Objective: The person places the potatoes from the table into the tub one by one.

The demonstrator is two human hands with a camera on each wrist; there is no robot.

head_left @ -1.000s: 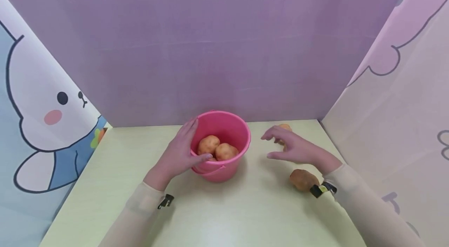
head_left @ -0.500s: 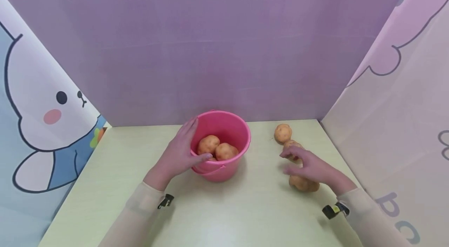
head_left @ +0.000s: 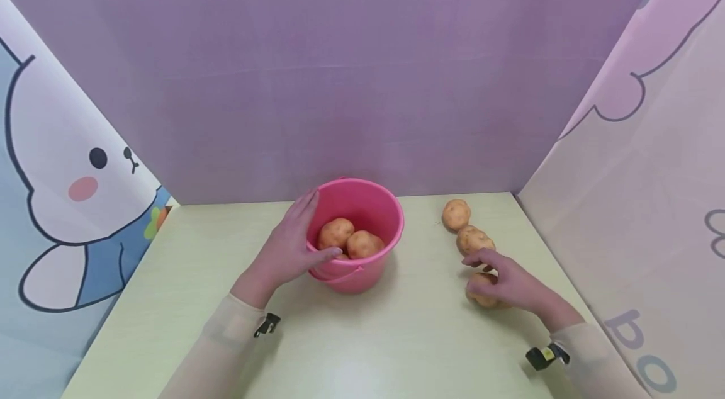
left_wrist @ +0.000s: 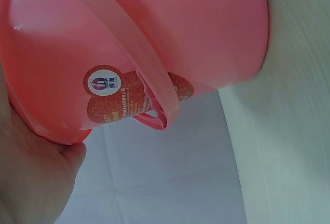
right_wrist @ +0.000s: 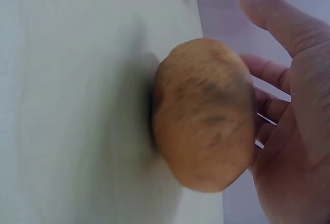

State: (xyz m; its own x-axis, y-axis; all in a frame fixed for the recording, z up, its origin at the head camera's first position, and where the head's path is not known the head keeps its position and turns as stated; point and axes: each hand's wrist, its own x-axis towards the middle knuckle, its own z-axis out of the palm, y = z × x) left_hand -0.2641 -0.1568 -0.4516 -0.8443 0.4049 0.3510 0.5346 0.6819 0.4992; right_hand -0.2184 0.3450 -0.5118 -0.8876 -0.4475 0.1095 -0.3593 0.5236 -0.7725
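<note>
A pink bucket (head_left: 391, 213) stands upright on the table with potatoes inside; two show well, such as the nearer potato (head_left: 364, 245), and a third is mostly hidden. My left hand (head_left: 289, 249) holds the bucket's left rim, thumb lying along the near side. In the left wrist view the hand is at the rim above the bucket's label (left_wrist: 116, 92). My right hand (head_left: 512, 282) hovers over the nearest loose potato (right_wrist: 203, 116), partly covering it in the head view. Its thumb stands apart from the potato, and the fingers reach beyond it with a loose bend.
Two more potatoes lie in a line behind the right hand: a far potato (head_left: 456, 215) and a middle potato (head_left: 474, 240). A purple wall (head_left: 351, 72) closes the table's back edge. Printed panels flank it, with a cartoon rabbit (head_left: 62, 153) on the left.
My right hand has moved right and toward me, from beside the far potatoes to above the nearest one. The left hand and bucket have stayed put.
</note>
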